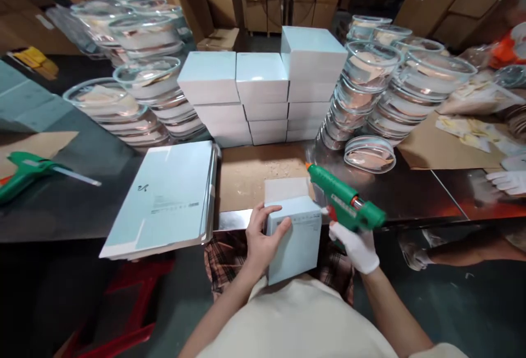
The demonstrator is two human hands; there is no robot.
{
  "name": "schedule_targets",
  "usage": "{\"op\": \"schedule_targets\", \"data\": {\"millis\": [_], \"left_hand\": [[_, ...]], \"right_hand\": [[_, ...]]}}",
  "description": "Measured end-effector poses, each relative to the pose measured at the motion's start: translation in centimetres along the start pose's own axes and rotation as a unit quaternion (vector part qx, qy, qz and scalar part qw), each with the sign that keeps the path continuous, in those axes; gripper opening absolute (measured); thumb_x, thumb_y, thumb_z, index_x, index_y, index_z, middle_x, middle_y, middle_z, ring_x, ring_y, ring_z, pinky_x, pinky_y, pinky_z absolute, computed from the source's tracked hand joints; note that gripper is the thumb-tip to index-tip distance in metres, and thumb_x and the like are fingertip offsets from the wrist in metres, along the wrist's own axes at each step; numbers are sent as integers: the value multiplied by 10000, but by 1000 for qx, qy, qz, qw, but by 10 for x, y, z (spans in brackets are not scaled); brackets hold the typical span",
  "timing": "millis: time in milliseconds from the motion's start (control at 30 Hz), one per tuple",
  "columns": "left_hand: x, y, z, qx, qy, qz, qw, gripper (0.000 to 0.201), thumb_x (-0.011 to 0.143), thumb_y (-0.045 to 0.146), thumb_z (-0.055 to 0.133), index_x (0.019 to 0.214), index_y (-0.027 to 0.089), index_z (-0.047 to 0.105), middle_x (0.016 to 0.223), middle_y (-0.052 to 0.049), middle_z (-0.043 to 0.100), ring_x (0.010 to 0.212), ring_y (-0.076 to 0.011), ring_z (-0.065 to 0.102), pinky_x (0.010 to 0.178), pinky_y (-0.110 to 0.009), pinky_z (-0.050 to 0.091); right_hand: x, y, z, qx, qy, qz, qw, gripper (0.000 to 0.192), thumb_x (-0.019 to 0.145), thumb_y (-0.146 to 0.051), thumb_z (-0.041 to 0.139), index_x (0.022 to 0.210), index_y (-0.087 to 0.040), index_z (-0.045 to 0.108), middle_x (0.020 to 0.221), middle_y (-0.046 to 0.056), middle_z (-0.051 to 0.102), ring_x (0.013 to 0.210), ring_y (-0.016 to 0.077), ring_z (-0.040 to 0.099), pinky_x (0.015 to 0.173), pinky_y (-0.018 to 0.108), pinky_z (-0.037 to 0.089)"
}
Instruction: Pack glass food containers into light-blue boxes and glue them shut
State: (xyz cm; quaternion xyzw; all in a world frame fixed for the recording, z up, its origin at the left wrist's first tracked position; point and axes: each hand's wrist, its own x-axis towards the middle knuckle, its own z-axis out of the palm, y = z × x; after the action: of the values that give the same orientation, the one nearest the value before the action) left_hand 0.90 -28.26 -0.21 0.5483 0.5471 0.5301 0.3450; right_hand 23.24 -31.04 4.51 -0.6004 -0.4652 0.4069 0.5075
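My bare left hand (263, 237) grips a pale blue box (298, 243), its thumb on the near face and its fingers over the upper left edge. The box rests at the table's front edge against my body, with a white flap (285, 189) standing out on its far side. In my white-gloved right hand (356, 246) is a green glue gun (343, 194), its orange tip pointing up and left, just beyond the box's right corner. Left of the box lies a stack of flat pale blue box blanks (168, 194).
Finished-looking boxes (261, 90) stand stacked behind a cardboard sheet (246, 177). Clear round containers rise in piles at left (143, 84) and right (370, 84). Another green glue gun (30, 172) lies far left. A co-worker's gloved hand (509, 182) shows at right.
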Motion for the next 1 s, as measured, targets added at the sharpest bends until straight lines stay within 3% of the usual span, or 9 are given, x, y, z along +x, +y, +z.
{"op": "schedule_targets", "data": {"millis": [133,300,467,600,733,833,900,1000], "left_hand": [[0,1,2,7,5,32,999,287,849,490,805,1016,257,784,1145,-74,723,1204,-277,636,1033,-403,508],[-2,2,1,4,-5,51,999,256,871,466,790,1012,254,773,1109,-64,740,1227,-280,624,1069,-429,496],[-5,3,0,4,1,42,999,260,865,459,800,1030,259,777,1149,-70,721,1210,-273,632,1021,-391,512],[-5,0,-3,0,18,26,999,284,846,489,812,1012,259,787,1160,-75,691,1183,-271,640,980,-365,514],[-5,-1,-8,-11,26,3,1000,310,825,503,822,1001,251,782,1180,-78,662,1165,-269,633,930,-340,508],[-5,-1,-12,-26,21,-24,999,326,819,511,819,998,243,767,1190,-75,634,1105,-247,632,842,-299,499],[-6,0,-13,-39,15,-29,999,330,818,512,815,994,240,753,1173,-69,625,1090,-239,623,845,-291,492],[-8,-1,-16,-53,16,-26,998,337,813,513,813,988,235,735,1159,-68,624,1129,-251,608,922,-309,479]], "right_hand": [[-19,4,6,-138,-41,-155,977,174,790,-346,784,948,-305,725,883,50,776,768,295,749,746,459,646],[-12,-2,27,-264,-51,-299,916,97,845,-282,688,939,-258,681,862,69,756,731,259,745,682,383,642],[-6,10,21,-321,-4,-333,887,129,866,-285,656,960,-204,691,842,68,759,684,220,736,657,326,629],[-6,32,-7,-276,25,-225,934,184,821,-364,730,911,-206,702,825,66,773,673,233,733,673,357,633],[0,38,-30,-114,41,-17,993,270,712,-432,831,828,-210,729,732,57,760,591,226,686,586,352,597],[19,33,-28,0,4,103,995,352,738,-518,786,834,-180,764,556,16,656,430,156,534,402,281,433],[40,30,-18,66,-29,155,985,442,766,-550,726,925,-141,782,499,1,601,394,128,468,374,249,361],[77,29,-3,81,-31,233,969,468,805,-534,697,976,-103,759,604,58,695,446,126,520,441,252,452]]}}
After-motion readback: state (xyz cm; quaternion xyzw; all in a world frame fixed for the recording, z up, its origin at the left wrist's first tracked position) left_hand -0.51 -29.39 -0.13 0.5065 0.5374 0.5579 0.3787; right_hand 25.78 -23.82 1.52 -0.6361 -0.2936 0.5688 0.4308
